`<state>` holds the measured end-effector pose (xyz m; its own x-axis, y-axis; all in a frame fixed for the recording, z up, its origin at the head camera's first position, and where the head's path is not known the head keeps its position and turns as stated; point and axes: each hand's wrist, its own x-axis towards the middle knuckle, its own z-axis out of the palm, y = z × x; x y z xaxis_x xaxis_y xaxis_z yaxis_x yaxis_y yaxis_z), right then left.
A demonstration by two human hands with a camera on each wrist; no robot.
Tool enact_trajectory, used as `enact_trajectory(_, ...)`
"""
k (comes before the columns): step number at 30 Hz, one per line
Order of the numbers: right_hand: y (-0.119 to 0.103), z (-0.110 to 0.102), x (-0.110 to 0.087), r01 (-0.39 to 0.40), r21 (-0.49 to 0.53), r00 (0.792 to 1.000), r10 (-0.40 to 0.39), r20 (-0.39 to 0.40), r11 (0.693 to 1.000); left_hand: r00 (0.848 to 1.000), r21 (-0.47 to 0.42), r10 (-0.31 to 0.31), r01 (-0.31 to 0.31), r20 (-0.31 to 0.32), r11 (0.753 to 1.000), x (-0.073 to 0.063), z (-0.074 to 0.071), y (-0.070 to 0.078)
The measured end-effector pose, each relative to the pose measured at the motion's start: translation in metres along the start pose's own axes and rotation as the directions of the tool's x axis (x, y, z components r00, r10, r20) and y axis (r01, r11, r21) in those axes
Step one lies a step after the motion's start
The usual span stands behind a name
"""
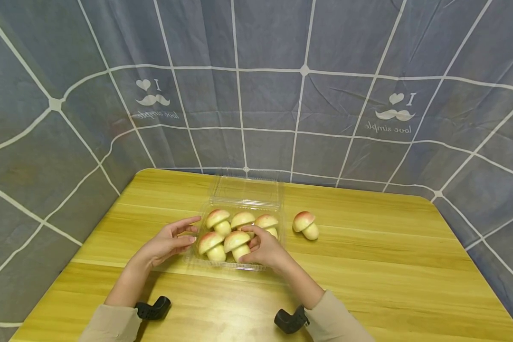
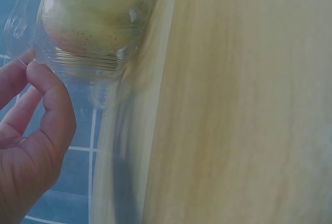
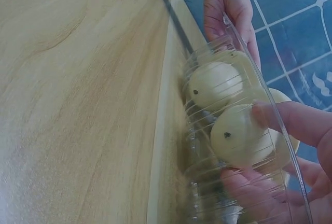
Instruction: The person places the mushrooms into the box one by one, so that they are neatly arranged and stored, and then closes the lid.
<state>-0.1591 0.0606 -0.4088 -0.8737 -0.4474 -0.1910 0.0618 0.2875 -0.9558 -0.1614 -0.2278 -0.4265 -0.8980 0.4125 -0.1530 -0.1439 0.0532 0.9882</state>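
A clear plastic clamshell box (image 1: 245, 207) lies on the table with its lid (image 1: 244, 189) folded back. Several pale yellow mushrooms with reddish caps sit in it in two rows. My right hand (image 1: 265, 248) reaches in and grips the front-row mushroom (image 1: 236, 241) beside the front-left mushroom (image 1: 212, 246), thumb and fingers on either side. At the box's left edge is my left hand (image 1: 166, 244), its fingers loosely bent and apart, the tips touching or very near the rim. Right of the box, another mushroom (image 1: 305, 225) lies on the table.
The yellow wood-grain table (image 1: 389, 266) ends at a grey-blue curtain (image 1: 273, 104) with white grid lines, which hangs behind and at both sides. Black devices (image 1: 154, 308) are strapped at both wrists.
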Motion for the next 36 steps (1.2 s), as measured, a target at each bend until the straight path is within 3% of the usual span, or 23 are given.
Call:
enact_trajectory(9,0.0006,-0.0024,0.0020,-0.027,0.022,0.999,0.026,0.039,0.999,1.000,0.000,0.001,-0.001,0.005,1.000,0.0000,-0.0005,0.0003)
enact_trajectory(25,0.0027,0.0006,0.0015,-0.030,-0.040,0.999,0.030,0.010,0.999,1.000,-0.001,-0.004,0.004,0.006,1.000,-0.0008,-0.0008,-0.0008)
enact_trajectory(36,0.0026,0.0015,0.0034,-0.031,-0.010,0.999,0.031,0.024,0.999,1.000,0.001,-0.005,0.005,0.007,1.000,0.0001,-0.0007,0.0008)
